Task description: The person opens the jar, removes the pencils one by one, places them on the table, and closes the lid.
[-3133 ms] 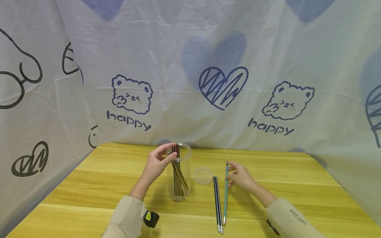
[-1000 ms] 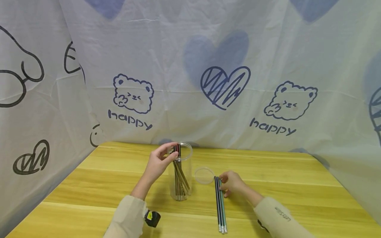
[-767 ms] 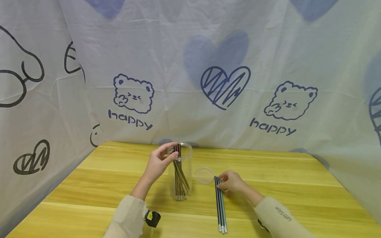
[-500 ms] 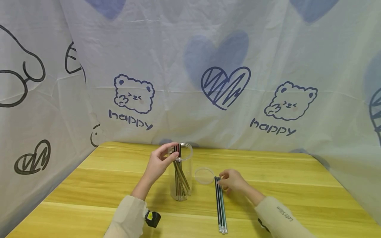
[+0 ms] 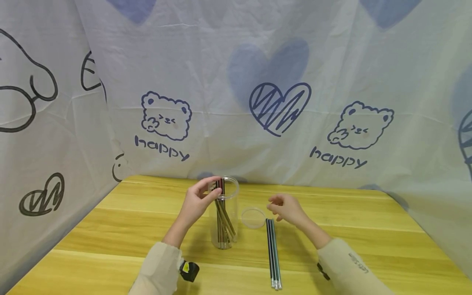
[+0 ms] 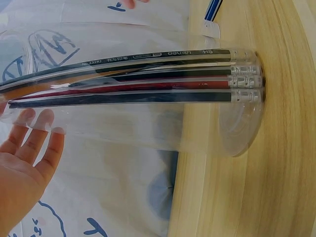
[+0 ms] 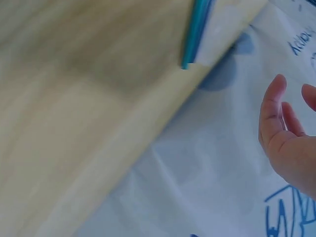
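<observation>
A clear plastic jar (image 5: 233, 213) stands upright on the table with several pencils (image 6: 197, 96) inside, dark and red, eraser ends down. My left hand (image 5: 196, 201) grips the jar near its rim, with fingers and thumb round the side. Two dark pencils and one teal pencil (image 5: 276, 258) lie side by side on the table to the right of the jar, their silver ends toward me. Just beyond their far ends is my right hand (image 5: 289, 208), raised, fingers loosely bent and holding nothing. In the right wrist view the teal pencil (image 7: 195, 34) shows apart from the hand.
A round clear lid (image 5: 253, 217) lies flat between the jar and the loose pencils. The wooden table (image 5: 110, 233) ends at a white printed cloth (image 5: 228, 147) hanging behind it, with another on the left side.
My right hand laid the teal pencil against the two dark ones, let go, and has risen away toward the far side. My left hand stays on the jar.
</observation>
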### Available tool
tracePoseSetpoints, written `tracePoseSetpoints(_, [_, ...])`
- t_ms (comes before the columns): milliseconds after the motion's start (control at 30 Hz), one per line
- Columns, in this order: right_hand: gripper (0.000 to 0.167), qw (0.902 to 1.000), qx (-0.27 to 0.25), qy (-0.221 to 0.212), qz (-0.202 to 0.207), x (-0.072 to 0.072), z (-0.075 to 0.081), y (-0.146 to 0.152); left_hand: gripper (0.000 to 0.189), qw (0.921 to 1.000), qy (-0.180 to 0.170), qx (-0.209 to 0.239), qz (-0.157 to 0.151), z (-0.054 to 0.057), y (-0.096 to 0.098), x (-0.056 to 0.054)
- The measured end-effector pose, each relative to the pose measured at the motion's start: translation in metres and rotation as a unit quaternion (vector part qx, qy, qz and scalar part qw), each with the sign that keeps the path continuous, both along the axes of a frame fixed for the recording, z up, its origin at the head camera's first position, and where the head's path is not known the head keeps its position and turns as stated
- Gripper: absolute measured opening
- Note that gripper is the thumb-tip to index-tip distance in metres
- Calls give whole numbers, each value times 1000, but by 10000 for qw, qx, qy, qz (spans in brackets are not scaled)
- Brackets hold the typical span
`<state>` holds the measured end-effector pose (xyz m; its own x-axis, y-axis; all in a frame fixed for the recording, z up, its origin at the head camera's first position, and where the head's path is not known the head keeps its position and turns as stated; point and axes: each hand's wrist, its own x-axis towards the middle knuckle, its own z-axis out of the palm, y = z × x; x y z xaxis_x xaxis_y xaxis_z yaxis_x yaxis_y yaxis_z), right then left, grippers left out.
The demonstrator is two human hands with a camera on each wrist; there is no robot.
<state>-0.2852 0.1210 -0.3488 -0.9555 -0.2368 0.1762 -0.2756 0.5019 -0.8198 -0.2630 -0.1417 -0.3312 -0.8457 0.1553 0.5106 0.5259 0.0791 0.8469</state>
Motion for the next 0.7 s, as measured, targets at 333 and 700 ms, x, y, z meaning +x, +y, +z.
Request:
tracePoseSetpoints(333, [21,9965,-423,643,311,4,33,-12,35,10000,76,-6,-8,-1,-1,-1])
tracePoseSetpoints(700, [20,9922,-122,1135,507,12,58,-39,42,9992,346,134,-161,-13,-4,-13])
